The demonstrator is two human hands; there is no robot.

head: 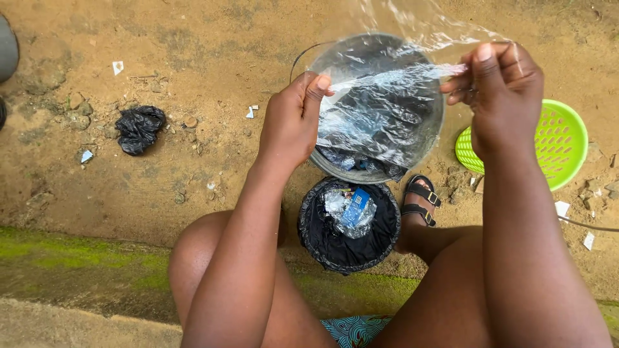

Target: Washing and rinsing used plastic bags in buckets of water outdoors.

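Even, soft daylight is noted throughout; shadows are faint, glare is confined to the clear plastic bag (387, 109), focus is sharp.

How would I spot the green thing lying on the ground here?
Start at the metal basin on the sandy ground, then look past the right hand toward the picture's right edge. There lies the round lime-green plastic basket, the only brightly coloured, perforated item among dark bags and scattered paper scraps.

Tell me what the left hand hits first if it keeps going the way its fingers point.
Likely nothing new: the left hand already pinches the clear plastic bag. Beyond it, lower, sits the metal bucket, though depth is unclear.
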